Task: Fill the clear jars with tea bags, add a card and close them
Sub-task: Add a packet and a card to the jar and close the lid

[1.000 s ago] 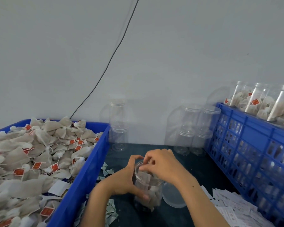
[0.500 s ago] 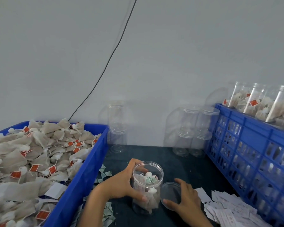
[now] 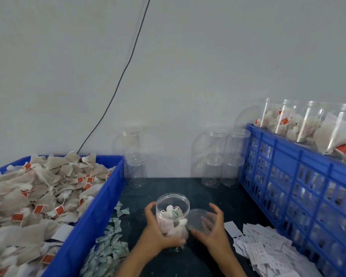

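A grey wall (image 3: 188,66) backs the dark desk (image 3: 218,194), between a blue bin (image 3: 92,220) of tea bags (image 3: 38,192) and a blue crate (image 3: 300,176). The jar (image 3: 172,214) stands upright, mouth up, at the near middle, gripped by the left hand (image 3: 158,234). The right hand (image 3: 214,230) holds the clear lid (image 3: 198,218), tilted, just beside the rim.

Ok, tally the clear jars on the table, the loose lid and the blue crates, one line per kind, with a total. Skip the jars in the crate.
empty jars stacked by the wall: 6
part-filled jar gripped by the left hand: 1
lid held by the right hand: 1
blue crates: 2
Total: 10
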The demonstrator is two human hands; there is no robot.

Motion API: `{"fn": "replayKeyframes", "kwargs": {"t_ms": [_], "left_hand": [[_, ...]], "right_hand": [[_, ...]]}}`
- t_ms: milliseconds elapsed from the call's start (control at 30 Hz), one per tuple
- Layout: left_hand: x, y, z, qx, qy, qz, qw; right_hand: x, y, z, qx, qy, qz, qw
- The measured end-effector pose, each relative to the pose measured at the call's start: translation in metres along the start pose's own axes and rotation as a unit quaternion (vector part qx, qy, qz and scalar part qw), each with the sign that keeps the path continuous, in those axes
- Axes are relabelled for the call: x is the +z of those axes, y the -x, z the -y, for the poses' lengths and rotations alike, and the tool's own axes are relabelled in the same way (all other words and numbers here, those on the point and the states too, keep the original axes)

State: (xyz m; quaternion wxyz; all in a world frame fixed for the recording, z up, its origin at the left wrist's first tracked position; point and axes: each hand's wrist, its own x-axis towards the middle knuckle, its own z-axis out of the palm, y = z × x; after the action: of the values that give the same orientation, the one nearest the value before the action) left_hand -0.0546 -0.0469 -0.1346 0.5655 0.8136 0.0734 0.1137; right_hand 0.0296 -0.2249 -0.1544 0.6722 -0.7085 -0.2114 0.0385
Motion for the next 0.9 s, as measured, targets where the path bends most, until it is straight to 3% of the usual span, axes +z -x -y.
{"fn": "replayKeyframes", "kwargs": {"t_ms": [233,433,567,667,800,900], "left_hand": [[0.016,0.017,0.023,0.013,-0.006,-0.06,0.998],[0.007,0.022,0.016,0.033,0.129,-0.141,0.981],[0.002,0.023,0.008,0.014,0.294,-0.145,0.945],[-0.003,0.027,0.001,-0.022,0.439,-0.105,0.892],[-0.007,0.03,-0.002,-0.05,0.516,-0.069,0.852],[-0.009,0.032,-0.004,-0.046,0.532,-0.045,0.845]], "right_hand": [[0.002,0.001,0.004,-0.022,-0.063,-0.016,0.998],[-0.002,0.005,0.012,-0.015,-0.069,0.039,0.997],[0.002,0.008,0.016,-0.012,-0.054,0.065,0.996],[0.003,0.01,0.018,-0.021,-0.039,0.073,0.996],[0.002,0.01,0.02,-0.037,-0.027,0.05,0.998],[0.002,0.011,0.024,-0.03,-0.056,0.025,0.998]]}}
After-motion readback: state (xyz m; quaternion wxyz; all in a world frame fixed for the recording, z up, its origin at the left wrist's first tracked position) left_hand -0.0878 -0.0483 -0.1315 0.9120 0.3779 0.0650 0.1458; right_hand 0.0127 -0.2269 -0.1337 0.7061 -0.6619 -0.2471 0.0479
